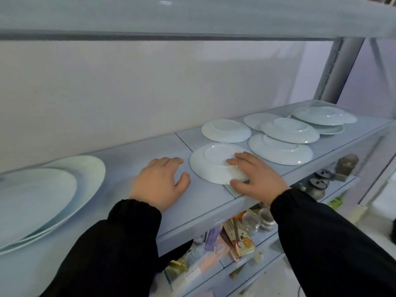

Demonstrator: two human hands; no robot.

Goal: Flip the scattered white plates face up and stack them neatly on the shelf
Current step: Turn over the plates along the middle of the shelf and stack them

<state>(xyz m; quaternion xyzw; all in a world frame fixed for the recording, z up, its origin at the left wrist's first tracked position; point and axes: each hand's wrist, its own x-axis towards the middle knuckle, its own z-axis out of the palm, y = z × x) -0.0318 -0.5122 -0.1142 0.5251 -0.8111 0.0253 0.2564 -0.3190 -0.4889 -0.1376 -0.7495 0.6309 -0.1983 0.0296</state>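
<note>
Right hand (255, 179) grip spread flat on face-down white plate (216, 163), left hand (160, 181) spread on shelf (128, 155) beside plate; next: lift rim, flip.

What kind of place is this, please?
Probably a storage or pantry corner of a home or small kitchen. A pale metal shelf holds face-down white plates, and the lower shelf is crowded with jars, packets and small household items.
</note>
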